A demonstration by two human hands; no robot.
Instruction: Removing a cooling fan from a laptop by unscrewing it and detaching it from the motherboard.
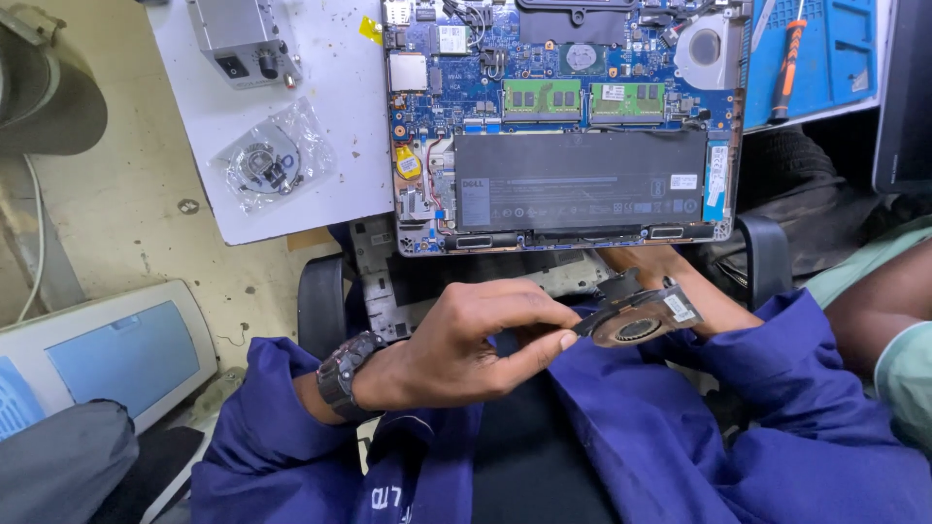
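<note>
A small laptop cooling fan (pixel 639 315), dark with a copper-coloured rim and a white sticker, is held over my lap. My right hand (pixel 680 281) grips it from behind and underneath, mostly hidden by the fan. My left hand (pixel 476 335), with a dark wristwatch, pinches the fan's left edge between thumb and fingers. Just beyond, an opened laptop (pixel 563 126) lies bottom-up on the white table, showing its blue circuit board, two memory modules and a large black battery (pixel 581 184).
A bagged fan part (pixel 270 165) and a grey metal box (pixel 243 39) lie on the white table (pixel 340 116). An orange-handled screwdriver (pixel 788 63) rests on a blue mat at the right. Another person's arm (pixel 874 301) is at the right edge. A grey laptop (pixel 107 354) sits low left.
</note>
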